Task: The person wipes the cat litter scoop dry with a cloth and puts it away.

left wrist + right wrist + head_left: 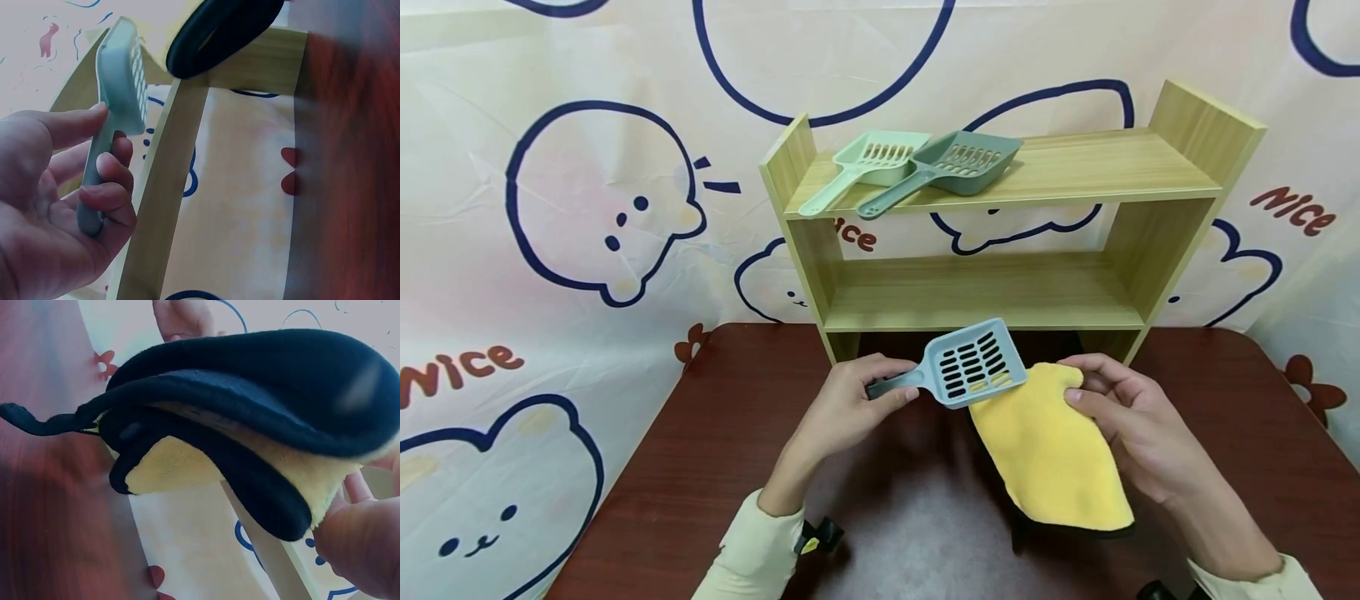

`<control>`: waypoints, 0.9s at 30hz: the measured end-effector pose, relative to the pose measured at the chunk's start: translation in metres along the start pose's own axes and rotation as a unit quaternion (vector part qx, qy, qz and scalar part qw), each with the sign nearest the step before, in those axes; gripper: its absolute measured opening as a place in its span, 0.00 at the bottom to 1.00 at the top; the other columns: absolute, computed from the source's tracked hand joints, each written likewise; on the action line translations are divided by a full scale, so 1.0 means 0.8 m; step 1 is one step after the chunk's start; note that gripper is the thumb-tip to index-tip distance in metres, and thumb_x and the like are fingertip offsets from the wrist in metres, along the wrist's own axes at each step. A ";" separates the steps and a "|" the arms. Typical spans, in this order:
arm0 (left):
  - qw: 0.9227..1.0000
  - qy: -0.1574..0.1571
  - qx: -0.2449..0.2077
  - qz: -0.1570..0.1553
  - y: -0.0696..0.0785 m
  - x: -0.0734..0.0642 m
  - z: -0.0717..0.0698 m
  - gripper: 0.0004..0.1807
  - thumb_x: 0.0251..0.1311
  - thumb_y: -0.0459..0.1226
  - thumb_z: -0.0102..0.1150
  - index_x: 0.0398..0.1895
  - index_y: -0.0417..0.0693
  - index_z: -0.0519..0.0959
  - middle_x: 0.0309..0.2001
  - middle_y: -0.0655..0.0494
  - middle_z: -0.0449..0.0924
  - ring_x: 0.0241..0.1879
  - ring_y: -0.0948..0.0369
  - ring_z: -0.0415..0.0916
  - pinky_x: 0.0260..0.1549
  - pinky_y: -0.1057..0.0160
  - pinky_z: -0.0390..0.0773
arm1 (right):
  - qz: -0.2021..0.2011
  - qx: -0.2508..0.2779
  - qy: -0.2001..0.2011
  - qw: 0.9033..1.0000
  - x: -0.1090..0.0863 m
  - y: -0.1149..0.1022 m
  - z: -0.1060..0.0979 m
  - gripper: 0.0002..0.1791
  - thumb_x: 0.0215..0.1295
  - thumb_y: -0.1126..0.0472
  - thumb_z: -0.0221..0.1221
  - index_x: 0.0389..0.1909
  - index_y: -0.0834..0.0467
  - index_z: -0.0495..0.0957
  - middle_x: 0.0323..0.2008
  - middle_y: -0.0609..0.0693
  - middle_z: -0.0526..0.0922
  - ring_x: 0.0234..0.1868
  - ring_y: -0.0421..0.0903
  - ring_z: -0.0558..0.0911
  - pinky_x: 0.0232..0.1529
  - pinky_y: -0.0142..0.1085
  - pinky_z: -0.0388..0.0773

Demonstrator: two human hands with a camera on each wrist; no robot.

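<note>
A light blue litter scoop (934, 372) is in my left hand (850, 404), gripped by its handle, with the slotted pan facing up and to the right. In the left wrist view, my fingers wrap the handle below the pan (115, 75). My right hand (1138, 433) pinches the upper right edge of a yellow cloth (1048, 450) between thumb and fingers. Black trim and a dark loop at one end of the folded cloth (178, 465) show in the right wrist view. The scoop's front edge overlaps the cloth's upper left corner in the head view.
Behind the hands, a two-tier wooden shelf (985, 312) stands on the dark red-brown table (722, 433). On its top board lie a pale green litter scoop (846, 175) and a darker green one (917, 179), side by side, handles toward me. A cartoon-printed curtain (625, 50) hangs behind.
</note>
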State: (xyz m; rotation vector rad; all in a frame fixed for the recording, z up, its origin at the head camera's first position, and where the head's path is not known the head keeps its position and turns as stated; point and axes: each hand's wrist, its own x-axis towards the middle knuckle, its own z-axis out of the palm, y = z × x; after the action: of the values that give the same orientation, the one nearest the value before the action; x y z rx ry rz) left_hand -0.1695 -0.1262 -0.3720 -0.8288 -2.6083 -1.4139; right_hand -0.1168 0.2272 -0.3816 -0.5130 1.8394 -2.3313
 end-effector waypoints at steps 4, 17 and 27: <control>1.000 0.015 -0.022 -0.006 0.002 0.001 0.009 0.15 0.68 0.35 0.72 0.56 0.53 0.90 0.42 0.57 0.88 0.35 0.60 0.75 0.34 0.66 0.73 | -0.016 0.013 0.006 1.000 0.002 0.005 0.010 0.19 0.81 0.76 0.49 0.62 0.57 0.78 0.54 0.47 0.88 0.46 0.40 0.89 0.41 0.34 0.88; 0.998 0.043 -0.051 -0.014 0.012 0.006 0.039 0.17 0.70 0.36 0.70 0.60 0.52 0.89 0.44 0.55 0.89 0.37 0.58 0.77 0.35 0.68 0.75 | -0.017 0.017 0.017 1.000 0.005 0.021 0.043 0.17 0.78 0.77 0.53 0.59 0.58 0.78 0.50 0.48 0.89 0.44 0.40 0.89 0.42 0.35 0.88; 0.999 0.022 -0.028 -0.004 0.007 0.001 0.014 0.17 0.69 0.34 0.70 0.60 0.50 0.89 0.42 0.55 0.87 0.35 0.61 0.73 0.34 0.67 0.72 | -0.002 0.003 0.058 0.998 0.004 0.012 0.036 0.15 0.79 0.74 0.55 0.58 0.56 0.80 0.49 0.46 0.89 0.42 0.40 0.89 0.38 0.35 0.88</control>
State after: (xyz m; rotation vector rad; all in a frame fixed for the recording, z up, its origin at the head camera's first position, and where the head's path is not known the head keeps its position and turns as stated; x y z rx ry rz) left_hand -0.1656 -0.1143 -0.3740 -0.7846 -2.5540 -1.4972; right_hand -0.1111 0.1977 -0.3844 -0.3892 1.8807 -2.4165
